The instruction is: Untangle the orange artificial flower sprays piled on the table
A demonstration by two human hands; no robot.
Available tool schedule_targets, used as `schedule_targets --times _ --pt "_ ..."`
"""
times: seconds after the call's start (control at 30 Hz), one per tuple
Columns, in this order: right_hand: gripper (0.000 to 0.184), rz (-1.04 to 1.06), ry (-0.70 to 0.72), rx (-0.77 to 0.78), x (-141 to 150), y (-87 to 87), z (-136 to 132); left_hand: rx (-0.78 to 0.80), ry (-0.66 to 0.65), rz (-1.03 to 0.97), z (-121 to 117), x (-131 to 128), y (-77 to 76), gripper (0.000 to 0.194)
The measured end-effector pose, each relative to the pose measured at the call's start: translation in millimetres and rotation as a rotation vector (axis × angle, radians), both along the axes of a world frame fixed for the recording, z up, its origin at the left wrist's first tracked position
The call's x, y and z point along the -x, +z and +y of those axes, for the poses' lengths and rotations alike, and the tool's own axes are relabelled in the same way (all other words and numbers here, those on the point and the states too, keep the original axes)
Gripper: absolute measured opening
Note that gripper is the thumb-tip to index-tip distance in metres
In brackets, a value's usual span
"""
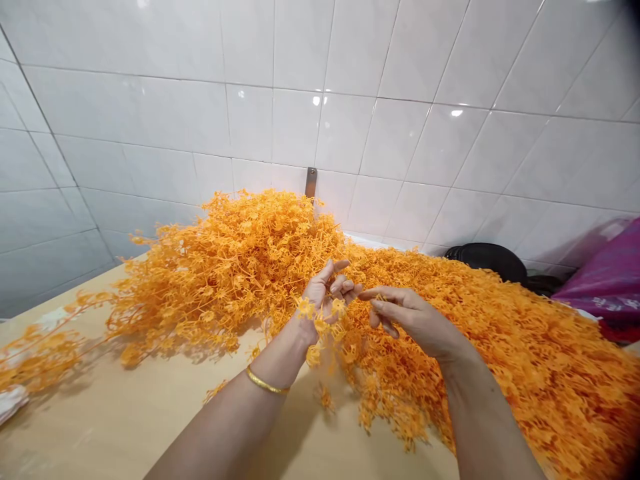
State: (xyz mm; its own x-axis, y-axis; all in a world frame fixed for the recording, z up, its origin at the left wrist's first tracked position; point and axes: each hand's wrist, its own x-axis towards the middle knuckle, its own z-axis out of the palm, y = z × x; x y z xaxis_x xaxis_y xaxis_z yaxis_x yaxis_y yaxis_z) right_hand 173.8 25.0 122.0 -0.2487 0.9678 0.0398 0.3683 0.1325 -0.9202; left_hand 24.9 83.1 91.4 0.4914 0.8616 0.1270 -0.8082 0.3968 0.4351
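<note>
A large heap of orange plastic flower sprigs (240, 267) covers the back and right of a light wooden table (115, 413). My left hand (325, 293), with a gold bangle (265, 383) on its wrist, is raised above the heap and grips a small bunch of orange sprigs (320, 327) that hangs below the palm. My right hand (405, 317) is just to the right of it, thumb and forefinger pinched on a tiny orange piece (379, 298) near the left fingertips.
White tiled walls stand behind the table, with a metal bracket (311, 182) at the heap's top. A black object (485, 259) and a purple bag (607, 280) lie at the far right. Loose sprigs (35, 357) trail to the left edge.
</note>
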Motion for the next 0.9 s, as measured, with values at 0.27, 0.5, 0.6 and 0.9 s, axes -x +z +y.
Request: schedule_targets --times 0.27,0.5,0.6,0.9 --pt "0.029 0.142 0.143 0.022 33 -18.0 9 -0.018 0.183 0.13 9 -1 -6.9 0.031" --pt "0.027 0.197 -0.096 -0.149 46 -26.4 15 0.077 0.17 0.162 10 -1 -1.3 0.027" --pt "0.028 0.242 -0.23 -0.194 40 -27.9 19 0.2 0.173 0.133 10 2 3.2 0.025" --pt "0.024 0.259 -0.285 -0.198 28 -33.1 26 0.301 0.168 0.058 13 4 -0.9 0.036"
